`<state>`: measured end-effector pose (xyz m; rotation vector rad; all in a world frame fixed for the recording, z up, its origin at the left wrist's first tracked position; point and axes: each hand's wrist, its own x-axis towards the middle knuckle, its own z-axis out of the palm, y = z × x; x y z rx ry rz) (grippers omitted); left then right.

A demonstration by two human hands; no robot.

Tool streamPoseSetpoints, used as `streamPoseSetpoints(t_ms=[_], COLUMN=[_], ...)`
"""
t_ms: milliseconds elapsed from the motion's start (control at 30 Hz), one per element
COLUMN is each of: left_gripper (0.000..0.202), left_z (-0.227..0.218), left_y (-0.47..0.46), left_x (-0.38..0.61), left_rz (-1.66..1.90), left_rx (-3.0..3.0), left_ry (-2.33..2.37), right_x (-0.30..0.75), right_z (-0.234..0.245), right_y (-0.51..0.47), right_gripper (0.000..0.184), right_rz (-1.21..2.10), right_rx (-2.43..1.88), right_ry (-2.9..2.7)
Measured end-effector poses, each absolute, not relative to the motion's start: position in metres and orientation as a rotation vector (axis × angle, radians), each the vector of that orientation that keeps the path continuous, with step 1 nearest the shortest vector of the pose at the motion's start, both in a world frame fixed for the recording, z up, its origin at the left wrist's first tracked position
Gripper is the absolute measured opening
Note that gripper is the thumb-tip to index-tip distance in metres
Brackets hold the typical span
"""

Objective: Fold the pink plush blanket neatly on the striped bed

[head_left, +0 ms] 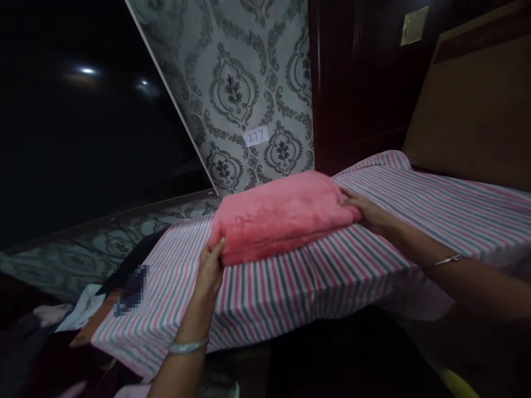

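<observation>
A folded pink plush blanket point(282, 215) is held level between my two hands, over a striped cloth point(286, 293) that covers a table. My left hand point(211, 262) grips its near left corner, with the thumb on top and the other fingers hidden beneath. At the right end, my right hand point(363, 210) is closed on the blanket's edge, thumb on top. Whether the blanket touches the cloth below it, I cannot tell. A bangle circles each of my wrists.
A large dark screen point(91, 127) leans at the left. Behind the table stands a patterned wall point(257, 83) with a paper label point(256, 136) reading 277. At the right back is a big cardboard box point(477, 110). Clothes point(83, 307) lie at the lower left.
</observation>
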<state>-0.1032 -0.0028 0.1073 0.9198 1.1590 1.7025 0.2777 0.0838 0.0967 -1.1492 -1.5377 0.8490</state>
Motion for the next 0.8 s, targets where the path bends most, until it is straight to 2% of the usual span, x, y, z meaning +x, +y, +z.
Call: streamPoseSetpoints(t_ms=[133, 233, 433, 567, 667, 800], left_gripper=[0.046, 0.050, 0.060, 0.070, 0.072, 0.063], left_z=[0.032, 0.012, 0.018, 0.026, 0.035, 0.044], left_y=[-0.012, -0.016, -0.021, -0.023, -0.020, -0.009], left_x=[-0.110, -0.119, -0.118, -0.112, -0.107, -0.101], left_rz=[1.407, 1.408, 1.578, 1.571, 1.557, 1.532], left_rx=[0.803, 0.838, 0.995, 1.020, 0.997, 0.961], left_ry=[1.289, 1.407, 1.505, 1.515, 1.538, 1.515], right_x=[0.289, 0.301, 0.316, 0.313, 0.308, 0.296], right_z=[0.013, -0.015, -0.010, 0.001, 0.004, 0.007], right_y=[0.072, 0.063, 0.044, 0.035, 0.040, 0.058], right_gripper=[0.050, 0.048, 0.064, 0.071, 0.070, 0.060], right_rz=[1.201, 1.199, 0.730, 0.584, 0.428, 0.276], right_rx=[-1.419, -1.357, -1.303, -1.242, -1.241, -1.194], right_ry=[-1.395, -1.402, -1.642, -1.944, -2.110, -2.152])
